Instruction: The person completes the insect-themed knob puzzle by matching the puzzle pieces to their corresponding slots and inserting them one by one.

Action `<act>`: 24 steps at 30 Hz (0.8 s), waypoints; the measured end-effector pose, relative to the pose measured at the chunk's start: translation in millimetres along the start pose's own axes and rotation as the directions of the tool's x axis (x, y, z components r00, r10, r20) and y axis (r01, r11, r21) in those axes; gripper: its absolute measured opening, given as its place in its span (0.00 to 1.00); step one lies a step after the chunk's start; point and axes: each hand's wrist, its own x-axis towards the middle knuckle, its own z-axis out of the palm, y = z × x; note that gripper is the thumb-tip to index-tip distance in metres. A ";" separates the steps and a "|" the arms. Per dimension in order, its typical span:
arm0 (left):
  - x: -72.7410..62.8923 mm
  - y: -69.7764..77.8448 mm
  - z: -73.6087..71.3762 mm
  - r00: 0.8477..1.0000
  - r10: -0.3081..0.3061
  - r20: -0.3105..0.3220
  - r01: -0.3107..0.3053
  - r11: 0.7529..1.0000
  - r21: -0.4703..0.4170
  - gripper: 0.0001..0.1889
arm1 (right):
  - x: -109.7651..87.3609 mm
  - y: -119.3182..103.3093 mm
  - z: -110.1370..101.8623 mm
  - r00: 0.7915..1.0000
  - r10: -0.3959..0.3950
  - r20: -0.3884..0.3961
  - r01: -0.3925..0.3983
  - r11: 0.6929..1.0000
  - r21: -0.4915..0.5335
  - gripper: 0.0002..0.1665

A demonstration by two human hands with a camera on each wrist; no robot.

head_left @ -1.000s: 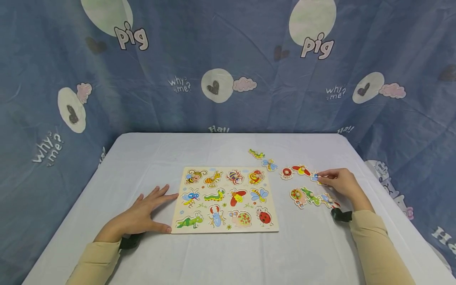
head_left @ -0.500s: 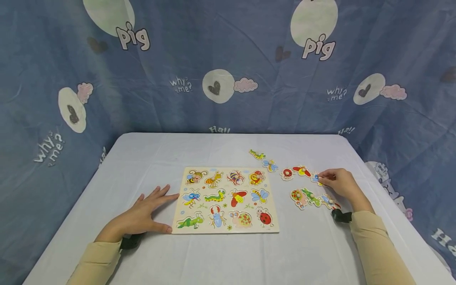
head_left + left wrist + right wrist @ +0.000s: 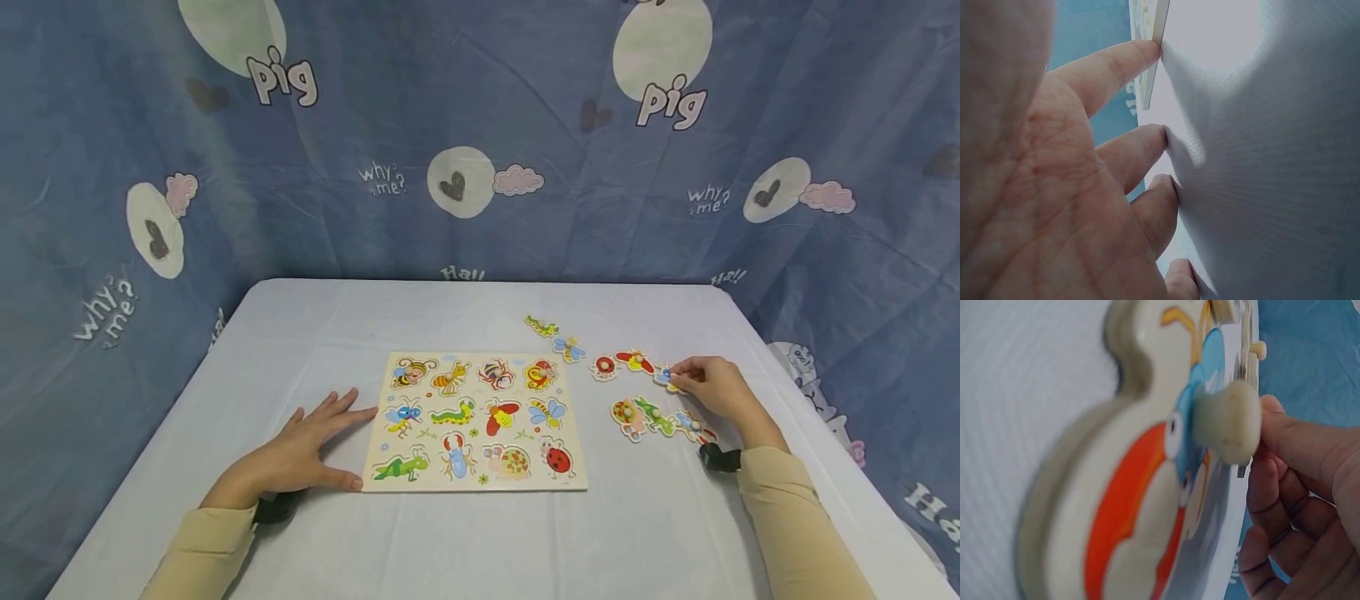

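Play centred on the right side of the desk (image 3: 480,542), where the right grip (image 3: 716,387) pinched the blue mosquito piece (image 3: 662,377), apparently by its knob, though the fingertips covered that spot. Had it cleared the surface? Hard to call: the piece sat low, right beside the firefly piece (image 3: 635,361) and just beyond the stag beetle piece (image 3: 1132,494).

Over at the puzzle board (image 3: 532,485), the left grip (image 3: 311,446) was spread wide and held nothing, index fingertip against the left edge, thumb at the near corner, bracing by the look of it.

Four down, it seemed: bee piece (image 3: 408,373), ant piece (image 3: 450,379), spider piece (image 3: 495,374) and butterfly piece (image 3: 540,375) all looked seated along the far row. So this was the pick-up for the fifth, and its likely home, the mosquito recess (image 3: 402,415), lay at the left end of the middle row, well apart from the piece. The next move called for a clean lift that spared the neighbours, a carry leftward across the board, a turn to match the outline, then a press.
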 end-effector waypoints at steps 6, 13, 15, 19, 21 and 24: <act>-0.3 -1.2 0.0 1.000 0.011 -0.004 -0.011 1.000 -0.005 0.54 | -1.2 -7.7 0.4 1.000 -0.013 -0.002 0.013 1.000 0.020 0.16; -0.4 -1.1 -0.1 1.000 0.011 -0.004 -0.011 1.000 -0.006 0.54 | 1.1 -21.9 3.4 0.999 -0.053 -0.004 0.053 0.998 0.045 0.16; -0.2 -1.2 -0.1 1.000 0.008 -0.002 -0.008 1.000 -0.003 0.55 | 1.5 -27.7 3.9 0.998 -0.070 -0.004 0.070 0.996 0.050 0.16; 0.7 -1.8 -0.4 1.000 0.010 -0.002 -0.010 1.000 -0.003 0.54 | 0.7 -39.6 4.1 0.996 -0.087 0.001 0.087 0.994 0.059 0.15; 0.9 -2.1 -0.4 1.000 0.011 -0.002 -0.011 1.000 -0.007 0.54 | 0.2 -45.2 4.4 0.995 -0.096 0.004 0.095 0.994 0.060 0.14; 0.8 -2.5 -0.3 1.000 0.008 0.004 -0.008 1.000 -0.012 0.54 | 0.1 -52.9 5.7 0.994 -0.113 0.005 0.112 0.992 0.062 0.13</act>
